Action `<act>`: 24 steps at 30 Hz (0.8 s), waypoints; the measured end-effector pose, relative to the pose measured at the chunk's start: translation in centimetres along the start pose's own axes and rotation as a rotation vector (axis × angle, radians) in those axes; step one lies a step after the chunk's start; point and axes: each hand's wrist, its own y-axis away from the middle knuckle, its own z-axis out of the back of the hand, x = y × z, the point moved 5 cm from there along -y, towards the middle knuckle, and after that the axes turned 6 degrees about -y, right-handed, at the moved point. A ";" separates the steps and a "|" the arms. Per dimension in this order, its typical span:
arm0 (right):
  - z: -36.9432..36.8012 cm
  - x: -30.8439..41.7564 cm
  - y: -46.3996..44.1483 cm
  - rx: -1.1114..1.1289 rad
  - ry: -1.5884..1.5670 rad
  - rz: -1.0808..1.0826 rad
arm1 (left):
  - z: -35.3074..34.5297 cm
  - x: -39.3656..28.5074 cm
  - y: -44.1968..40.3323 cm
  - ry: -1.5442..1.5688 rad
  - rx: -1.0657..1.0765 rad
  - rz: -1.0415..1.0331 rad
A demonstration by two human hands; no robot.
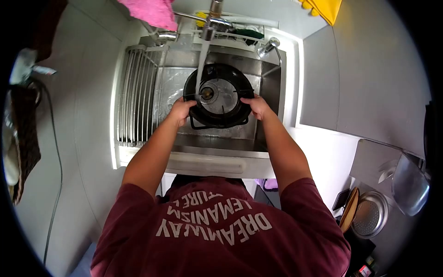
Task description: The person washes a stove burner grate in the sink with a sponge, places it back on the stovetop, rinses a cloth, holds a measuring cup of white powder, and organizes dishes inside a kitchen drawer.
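Note:
A round black stove burner grate [243,79], ring-shaped with short inward prongs and a wire foot at its near side, is held level in the steel sink [168,85]. My left hand [181,111] is closed on its left rim, thumb on top. On the opposite rim, my right hand [257,106] grips it the same way. Water [201,60] runs from the faucet [210,30] onto the left part of the ring. Through its open centre the sink drain [207,93] shows. The undersides of the fingers are hidden.
A metal roll-up rack [134,97] covers the sink's left side. Behind stands a white wire caddy [235,34] with sponges, and a small chrome spout [269,47] at right. A pink cloth [152,13] hangs back left; a yellow glove [325,9] lies back right.

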 end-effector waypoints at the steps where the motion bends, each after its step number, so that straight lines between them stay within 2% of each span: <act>1: 0.7 -1.2 -0.8 -0.031 0.012 0.000 | -0.1 1.2 -1.8 -0.027 -0.001 0.033; 5: 1.9 -4.8 -2.4 -0.156 0.006 0.051 | 0.8 5.3 -6.3 -0.061 -0.162 0.055; 6: 2.4 -6.4 -3.8 -0.165 0.015 0.100 | 1.6 6.5 -7.6 -0.184 -0.178 0.089; 11: 2.1 -10.1 -7.0 -0.198 0.053 0.160 | 3.5 10.4 -11.2 -0.179 -0.255 -0.009; 12: 2.0 -10.4 -8.0 -0.237 0.271 0.185 | 3.5 10.6 -11.5 -0.226 -0.287 -0.028; 14: 2.4 -11.7 -8.8 -0.368 0.353 0.179 | 3.8 11.0 -11.8 -0.195 -0.307 -0.010; 15: 1.9 -11.4 -8.2 -0.434 0.397 0.180 | 4.1 10.5 -11.6 -0.358 -0.419 -0.078; 17: -1.6 -7.4 -3.7 -0.645 0.570 0.597 | 3.6 9.2 -10.7 -0.677 -0.644 -0.216; 18: -3.8 -5.8 -1.4 -0.747 0.648 0.818 | 2.8 7.7 -9.6 -0.663 -0.693 -0.347; 19: -5.9 -5.4 -1.1 -0.571 0.522 0.879 | 1.7 7.0 -8.4 -0.596 -0.647 -0.387; 20: -8.8 -4.3 -0.2 -0.407 0.449 0.840 | 0.2 6.5 -7.3 -0.373 -0.478 -0.273; 21: -11.5 -3.6 0.3 -0.324 0.337 0.634 | -1.7 5.5 -5.7 -0.155 -0.304 -0.162; 22: -14.6 -1.8 2.1 -0.162 0.138 0.569 | -3.9 3.6 -3.2 0.196 -0.212 -0.121; 23: -16.5 -2.5 0.0 -0.173 0.080 0.798 | -5.4 2.1 -1.5 0.543 -0.109 -0.079; 24: -17.3 -1.8 0.0 -0.128 -0.027 0.667 | -4.9 3.3 -3.8 0.571 0.135 -0.121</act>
